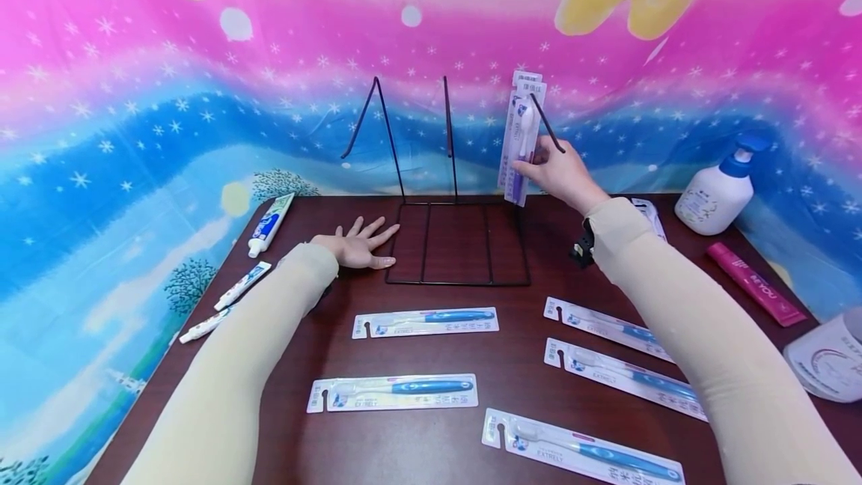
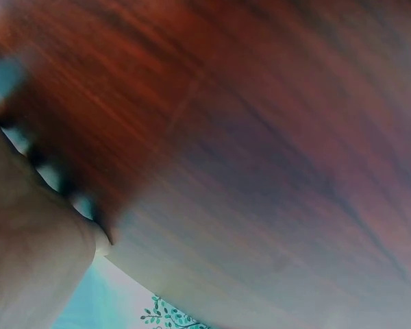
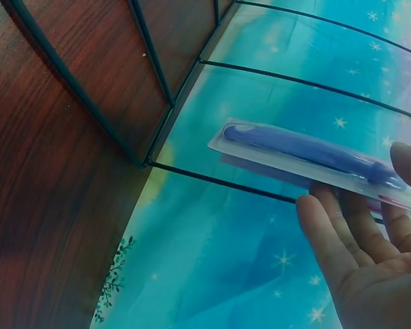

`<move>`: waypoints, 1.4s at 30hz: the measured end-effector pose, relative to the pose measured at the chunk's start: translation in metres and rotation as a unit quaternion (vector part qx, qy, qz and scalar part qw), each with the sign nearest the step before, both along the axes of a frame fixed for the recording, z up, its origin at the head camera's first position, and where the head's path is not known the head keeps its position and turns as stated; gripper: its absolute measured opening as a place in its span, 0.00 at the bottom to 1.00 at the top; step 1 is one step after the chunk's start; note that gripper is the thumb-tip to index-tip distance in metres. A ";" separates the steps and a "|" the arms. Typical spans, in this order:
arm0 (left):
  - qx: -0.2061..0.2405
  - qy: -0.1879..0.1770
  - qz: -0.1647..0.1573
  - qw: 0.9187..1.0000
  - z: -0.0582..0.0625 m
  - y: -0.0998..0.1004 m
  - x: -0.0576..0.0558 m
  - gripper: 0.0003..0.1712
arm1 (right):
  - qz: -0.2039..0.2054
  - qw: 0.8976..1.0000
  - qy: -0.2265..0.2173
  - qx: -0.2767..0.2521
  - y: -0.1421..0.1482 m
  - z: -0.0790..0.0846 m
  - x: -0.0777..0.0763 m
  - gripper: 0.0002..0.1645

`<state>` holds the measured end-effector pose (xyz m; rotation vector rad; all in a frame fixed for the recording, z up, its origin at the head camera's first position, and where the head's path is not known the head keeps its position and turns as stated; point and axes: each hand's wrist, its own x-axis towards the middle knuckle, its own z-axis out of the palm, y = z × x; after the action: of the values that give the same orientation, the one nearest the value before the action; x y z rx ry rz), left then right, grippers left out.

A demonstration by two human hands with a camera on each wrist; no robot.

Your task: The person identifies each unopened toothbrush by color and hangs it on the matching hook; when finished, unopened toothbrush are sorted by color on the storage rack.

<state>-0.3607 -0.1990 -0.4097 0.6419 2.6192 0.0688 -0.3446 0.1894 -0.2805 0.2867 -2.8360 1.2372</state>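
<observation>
My right hand [image 1: 562,174] holds a blister-packed toothbrush with a purple handle [image 1: 517,187], thumb on the front and fingers behind. The pack stands upright at the right-hand hook [image 1: 548,122] of a black wire rack [image 1: 458,284], and another pack [image 1: 505,159] shows just behind it. In the right wrist view the purple handle [image 3: 294,147] lies across the rack's upright wires, between thumb and fingers [image 3: 363,226]. My left hand [image 1: 357,247] rests on the tabletop with fingers spread, at the left side of the rack's base. Only part of it [image 2: 34,233] shows in the left wrist view.
Several packed blue toothbrushes [image 1: 426,322] lie in front of the rack. Toothpaste tubes [image 1: 271,224] line the left edge. On the right are a white pump bottle [image 1: 715,197], a pink tube [image 1: 756,284] and a white jar [image 1: 830,358]. A patterned cloth [image 1: 323,133] hangs behind.
</observation>
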 end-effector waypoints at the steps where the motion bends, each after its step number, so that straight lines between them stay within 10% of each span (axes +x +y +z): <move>1: 0.001 -0.002 0.000 1.000 0.000 0.000 0.000 0.49 | 0.000 1.000 0.000 0.002 0.001 0.000 0.001 0.37; 15: 0.007 -0.019 0.018 1.000 -0.005 -0.004 -0.011 0.50 | -0.033 0.995 -0.034 0.084 0.069 0.010 0.025 0.46; 22: 0.014 -0.017 0.022 1.000 -0.008 -0.008 -0.015 0.51 | -0.069 0.990 -0.090 0.084 0.134 -0.017 0.035 0.43; 31: 0.013 -0.020 0.009 1.000 -0.006 -0.007 -0.007 0.50 | -0.146 0.945 -0.098 0.275 0.177 -0.065 0.027 0.32; 42: 0.011 -0.004 -0.008 1.000 0.005 0.003 0.000 0.48 | -0.145 0.919 -0.177 0.322 0.192 -0.080 0.026 0.35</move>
<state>-0.3610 -0.1958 -0.4048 0.6691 2.6083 0.0964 -0.3189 0.3813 -0.3602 -0.3810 -3.3428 0.2913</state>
